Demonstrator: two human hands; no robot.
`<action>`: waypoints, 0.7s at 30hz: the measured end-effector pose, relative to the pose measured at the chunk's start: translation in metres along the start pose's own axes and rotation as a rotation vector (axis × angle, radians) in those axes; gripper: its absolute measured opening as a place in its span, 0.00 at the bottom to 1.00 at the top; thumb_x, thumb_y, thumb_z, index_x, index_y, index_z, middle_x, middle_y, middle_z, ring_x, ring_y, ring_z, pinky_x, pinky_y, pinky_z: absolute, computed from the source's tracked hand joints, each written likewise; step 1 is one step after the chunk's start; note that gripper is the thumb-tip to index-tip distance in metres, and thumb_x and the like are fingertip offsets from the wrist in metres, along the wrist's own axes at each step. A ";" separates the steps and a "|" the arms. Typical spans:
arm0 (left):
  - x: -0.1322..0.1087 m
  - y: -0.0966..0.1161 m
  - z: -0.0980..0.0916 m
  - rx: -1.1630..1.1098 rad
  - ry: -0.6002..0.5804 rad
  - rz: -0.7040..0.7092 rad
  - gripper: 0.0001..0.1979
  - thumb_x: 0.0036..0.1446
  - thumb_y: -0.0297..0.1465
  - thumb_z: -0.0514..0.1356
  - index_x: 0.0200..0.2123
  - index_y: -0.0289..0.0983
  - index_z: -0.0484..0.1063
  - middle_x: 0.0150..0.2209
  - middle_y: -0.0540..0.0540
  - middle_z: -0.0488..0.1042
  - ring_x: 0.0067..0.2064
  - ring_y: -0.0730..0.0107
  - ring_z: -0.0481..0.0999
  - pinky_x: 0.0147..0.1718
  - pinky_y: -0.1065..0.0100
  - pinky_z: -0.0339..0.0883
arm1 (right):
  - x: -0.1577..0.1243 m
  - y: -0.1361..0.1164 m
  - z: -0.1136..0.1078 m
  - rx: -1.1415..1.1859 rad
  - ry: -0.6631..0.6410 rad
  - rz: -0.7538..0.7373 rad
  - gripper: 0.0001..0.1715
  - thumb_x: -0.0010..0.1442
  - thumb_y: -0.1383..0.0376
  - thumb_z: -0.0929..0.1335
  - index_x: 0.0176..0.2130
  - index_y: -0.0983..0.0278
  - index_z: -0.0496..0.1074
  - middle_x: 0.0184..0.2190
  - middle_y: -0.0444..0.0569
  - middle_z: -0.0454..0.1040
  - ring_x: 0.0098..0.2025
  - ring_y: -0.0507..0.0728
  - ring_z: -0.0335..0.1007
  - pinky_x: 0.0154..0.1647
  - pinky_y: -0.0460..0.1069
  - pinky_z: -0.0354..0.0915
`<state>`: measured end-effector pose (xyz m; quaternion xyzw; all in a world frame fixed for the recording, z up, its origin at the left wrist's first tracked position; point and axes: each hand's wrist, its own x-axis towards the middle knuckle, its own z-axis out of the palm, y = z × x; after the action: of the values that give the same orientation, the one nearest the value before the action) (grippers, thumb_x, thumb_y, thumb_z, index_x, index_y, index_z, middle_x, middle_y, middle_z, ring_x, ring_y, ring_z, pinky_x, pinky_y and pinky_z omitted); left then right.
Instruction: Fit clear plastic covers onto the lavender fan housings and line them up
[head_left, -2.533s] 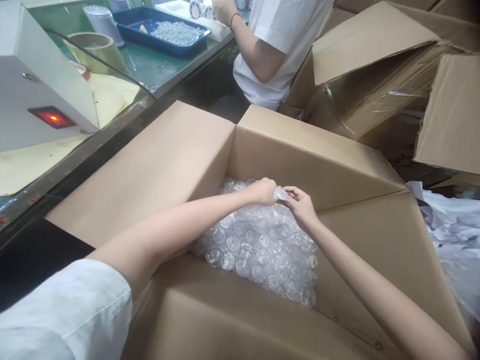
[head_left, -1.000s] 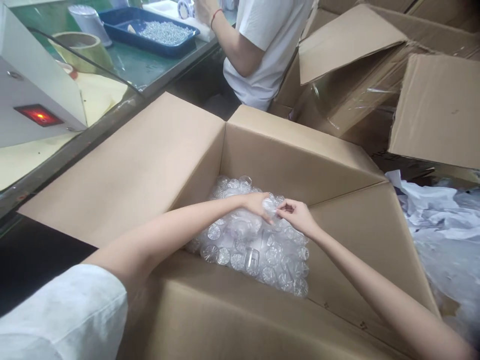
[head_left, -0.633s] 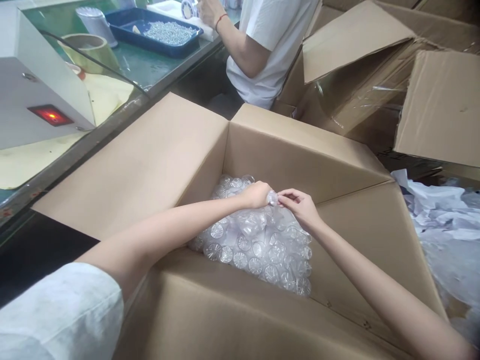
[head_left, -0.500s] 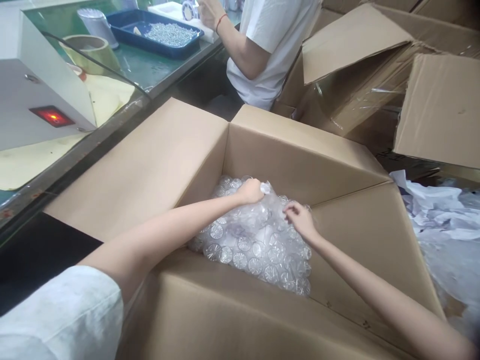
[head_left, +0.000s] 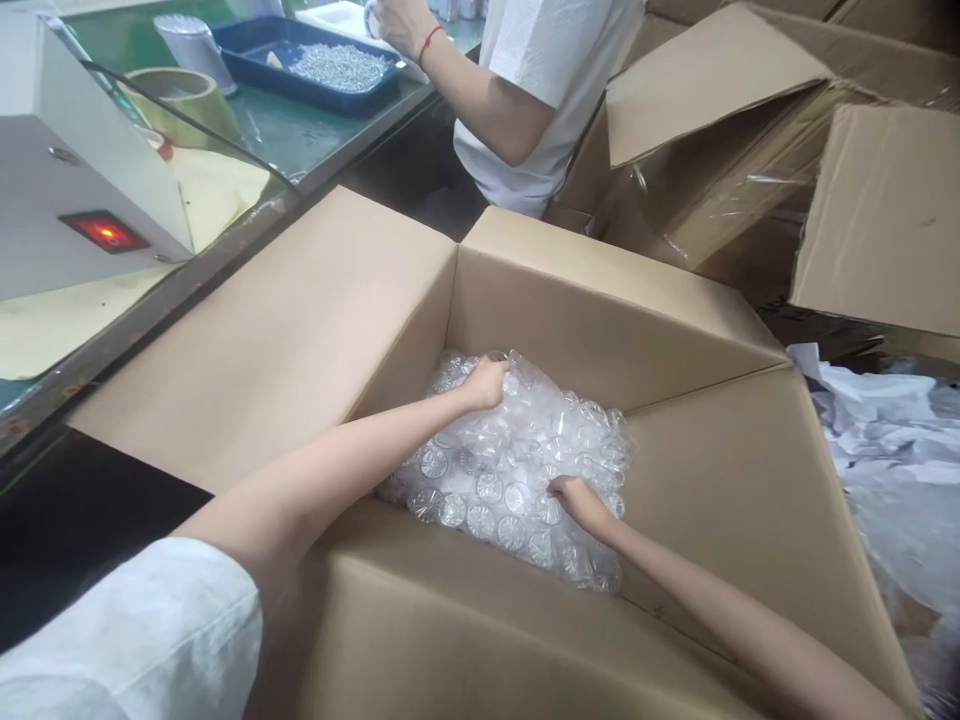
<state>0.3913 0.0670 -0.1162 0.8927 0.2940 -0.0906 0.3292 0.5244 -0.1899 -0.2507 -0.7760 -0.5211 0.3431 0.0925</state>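
Both my arms reach into a large open cardboard box (head_left: 570,310). Inside it lies a clear plastic bag (head_left: 525,450) stuffed with several small transparent round parts. My left hand (head_left: 486,382) is closed on the bag's plastic at the far left of the heap. My right hand (head_left: 576,500) is lower and nearer to me, fingers curled into the bag's plastic over the parts. The two hands are well apart.
A co-worker in a white shirt (head_left: 540,90) works at a green bench (head_left: 300,130) holding a blue tray of small metal parts (head_left: 330,65) and a tape roll (head_left: 184,95). A white machine with a red light (head_left: 105,232) stands left. More cardboard boxes (head_left: 750,130) and crumpled plastic (head_left: 885,450) lie right.
My hands were pinched together at the top of the bag. They have separated: the left moved a little left and back, the right dropped down towards me onto the bag.
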 end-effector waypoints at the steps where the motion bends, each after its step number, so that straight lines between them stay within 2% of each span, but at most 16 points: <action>1: -0.001 0.000 0.002 0.008 -0.008 0.020 0.16 0.62 0.33 0.59 0.52 0.34 0.69 0.52 0.40 0.71 0.51 0.60 0.73 0.49 0.53 0.70 | 0.002 -0.002 -0.006 0.007 0.018 -0.008 0.11 0.66 0.62 0.68 0.36 0.68 0.73 0.34 0.46 0.75 0.36 0.54 0.74 0.41 0.53 0.71; 4: -0.005 0.011 0.007 0.007 -0.070 0.112 0.16 0.60 0.32 0.60 0.50 0.33 0.70 0.50 0.40 0.74 0.51 0.60 0.74 0.50 0.55 0.69 | 0.005 -0.016 -0.035 0.051 0.094 -0.041 0.14 0.66 0.61 0.68 0.32 0.68 0.71 0.29 0.43 0.73 0.31 0.52 0.71 0.37 0.51 0.70; 8: -0.015 0.041 0.011 -0.028 -0.167 0.249 0.19 0.48 0.34 0.69 0.44 0.35 0.76 0.44 0.45 0.80 0.46 0.62 0.78 0.45 0.69 0.69 | 0.014 -0.053 -0.088 0.146 0.217 -0.134 0.11 0.62 0.64 0.69 0.29 0.66 0.71 0.24 0.41 0.71 0.28 0.52 0.68 0.35 0.49 0.67; 10: -0.017 0.051 0.008 -0.037 -0.161 0.278 0.13 0.48 0.35 0.68 0.37 0.36 0.78 0.38 0.47 0.81 0.42 0.63 0.79 0.40 0.72 0.69 | 0.022 -0.070 -0.110 0.202 0.313 -0.157 0.05 0.60 0.65 0.69 0.32 0.64 0.73 0.27 0.43 0.73 0.31 0.53 0.70 0.37 0.49 0.66; 12: -0.015 0.053 -0.001 -0.035 -0.091 0.250 0.10 0.54 0.35 0.63 0.34 0.34 0.78 0.36 0.43 0.81 0.39 0.62 0.79 0.38 0.71 0.69 | 0.031 -0.081 -0.118 0.259 0.421 -0.141 0.08 0.63 0.64 0.65 0.39 0.63 0.74 0.35 0.46 0.76 0.37 0.55 0.71 0.40 0.49 0.67; 13: -0.013 0.050 -0.008 -0.031 -0.040 0.216 0.11 0.56 0.35 0.60 0.34 0.33 0.78 0.37 0.41 0.81 0.40 0.60 0.79 0.38 0.69 0.69 | 0.033 -0.085 -0.115 0.282 0.459 -0.121 0.11 0.65 0.63 0.63 0.42 0.62 0.73 0.39 0.48 0.76 0.39 0.56 0.72 0.40 0.49 0.67; 15: -0.008 0.039 -0.025 -0.019 0.046 0.121 0.12 0.57 0.34 0.59 0.35 0.30 0.77 0.38 0.37 0.80 0.41 0.57 0.79 0.39 0.65 0.69 | 0.034 -0.087 -0.092 0.305 0.457 -0.076 0.13 0.67 0.62 0.61 0.43 0.64 0.72 0.39 0.49 0.75 0.37 0.55 0.73 0.37 0.50 0.69; 18: 0.002 0.018 -0.044 0.000 0.103 -0.025 0.13 0.59 0.35 0.60 0.39 0.29 0.75 0.41 0.38 0.78 0.44 0.59 0.78 0.43 0.60 0.71 | 0.024 -0.089 -0.030 0.285 0.264 -0.059 0.08 0.63 0.63 0.68 0.40 0.67 0.73 0.35 0.47 0.76 0.31 0.53 0.72 0.34 0.50 0.71; 19: 0.005 0.013 -0.047 0.002 0.104 -0.057 0.13 0.60 0.36 0.60 0.40 0.30 0.75 0.41 0.40 0.78 0.44 0.61 0.78 0.44 0.59 0.71 | 0.021 -0.089 -0.007 0.268 0.191 -0.069 0.09 0.61 0.64 0.71 0.40 0.67 0.74 0.39 0.49 0.76 0.33 0.53 0.73 0.37 0.51 0.72; 21: 0.010 0.006 -0.048 -0.003 0.090 -0.085 0.14 0.62 0.37 0.59 0.43 0.32 0.73 0.43 0.42 0.77 0.45 0.63 0.77 0.45 0.58 0.71 | 0.016 -0.088 0.032 0.234 0.095 -0.068 0.17 0.57 0.66 0.74 0.46 0.66 0.73 0.50 0.54 0.73 0.41 0.56 0.74 0.43 0.55 0.72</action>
<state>0.4016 0.0990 -0.0801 0.8822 0.3462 -0.0639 0.3127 0.4427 -0.1442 -0.2373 -0.7570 -0.4986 0.3612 0.2187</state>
